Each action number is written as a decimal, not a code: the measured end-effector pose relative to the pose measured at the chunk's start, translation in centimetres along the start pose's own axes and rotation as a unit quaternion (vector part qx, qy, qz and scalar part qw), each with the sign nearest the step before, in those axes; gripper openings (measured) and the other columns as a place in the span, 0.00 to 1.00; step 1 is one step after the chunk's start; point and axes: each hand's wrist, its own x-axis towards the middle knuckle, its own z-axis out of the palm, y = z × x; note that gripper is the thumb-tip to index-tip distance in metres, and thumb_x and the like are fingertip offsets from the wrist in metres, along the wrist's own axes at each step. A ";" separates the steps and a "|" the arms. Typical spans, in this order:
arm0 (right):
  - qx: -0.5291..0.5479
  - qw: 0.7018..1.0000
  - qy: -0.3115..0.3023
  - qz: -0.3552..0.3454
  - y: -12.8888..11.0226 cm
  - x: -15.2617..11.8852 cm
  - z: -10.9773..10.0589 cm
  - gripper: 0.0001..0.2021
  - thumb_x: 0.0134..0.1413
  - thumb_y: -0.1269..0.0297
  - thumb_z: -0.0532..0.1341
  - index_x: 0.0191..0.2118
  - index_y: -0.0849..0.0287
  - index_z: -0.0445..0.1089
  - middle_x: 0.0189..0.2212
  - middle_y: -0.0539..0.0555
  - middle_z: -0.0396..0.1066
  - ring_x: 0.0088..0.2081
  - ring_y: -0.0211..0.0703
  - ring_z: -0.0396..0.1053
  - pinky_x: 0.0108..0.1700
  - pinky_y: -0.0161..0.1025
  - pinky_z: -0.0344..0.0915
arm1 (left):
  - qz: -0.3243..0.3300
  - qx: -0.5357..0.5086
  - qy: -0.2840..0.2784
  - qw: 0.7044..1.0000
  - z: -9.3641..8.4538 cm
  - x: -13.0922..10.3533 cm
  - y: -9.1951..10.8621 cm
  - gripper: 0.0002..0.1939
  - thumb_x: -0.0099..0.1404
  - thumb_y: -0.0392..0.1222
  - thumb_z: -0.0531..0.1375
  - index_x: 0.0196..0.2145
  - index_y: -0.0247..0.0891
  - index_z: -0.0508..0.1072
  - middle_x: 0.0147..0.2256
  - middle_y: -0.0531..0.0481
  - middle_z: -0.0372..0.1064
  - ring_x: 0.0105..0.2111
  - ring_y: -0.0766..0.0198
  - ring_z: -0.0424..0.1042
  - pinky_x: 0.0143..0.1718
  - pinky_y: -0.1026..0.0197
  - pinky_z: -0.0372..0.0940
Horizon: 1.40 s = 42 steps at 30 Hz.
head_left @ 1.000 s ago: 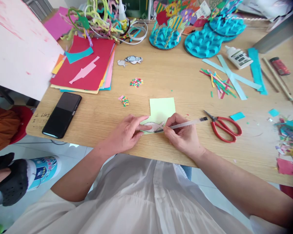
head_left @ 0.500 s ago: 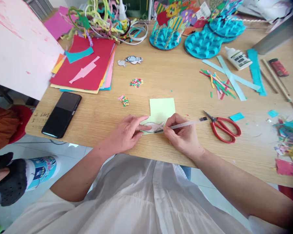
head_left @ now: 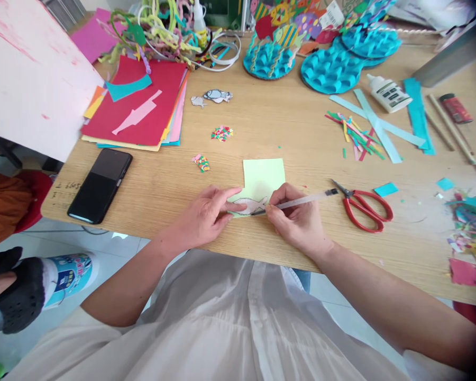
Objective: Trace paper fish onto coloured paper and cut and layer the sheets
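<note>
A light green paper (head_left: 264, 173) lies near the table's front edge, with a fish-shaped paper cutout (head_left: 252, 205) flat on its lower part. My left hand (head_left: 206, 216) presses the cutout's left end with its fingers stretched out. Pinched in my right hand (head_left: 297, 219) is a slim pen (head_left: 307, 199) with a clear barrel, its tip at the lower edge of the fish near the tail. A dark line shows around the fish outline. To the right of that hand lie red-handled scissors (head_left: 365, 209), a little open.
A black phone (head_left: 100, 186) and a stack of coloured paper (head_left: 143, 119) lie left. Fish cutouts (head_left: 218, 96) and confetti (head_left: 222, 133) sit mid-table. A glue bottle (head_left: 388, 94), paper strips (head_left: 376, 124) and scraps (head_left: 470, 227) are right. Blue egg-tray crafts (head_left: 329, 71) stand behind.
Almost nothing differs. The view has shifted very slightly, while both hands, the pen and the fish cutout keep their places on the green paper.
</note>
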 end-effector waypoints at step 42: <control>-0.010 0.999 0.017 -0.029 0.2 0.0 -0.1 0.07 0.44 0.73 0.60 0.24 0.56 0.60 0.18 0.45 0.58 0.20 0.33 0.55 0.20 0.33 0.50 | 0.004 -0.004 0.003 1.000 0.1 0.0 0.0 0.29 0.66 0.27 0.55 0.62 0.40 0.54 0.47 0.52 0.77 0.50 0.56 0.68 0.52 0.49 0.62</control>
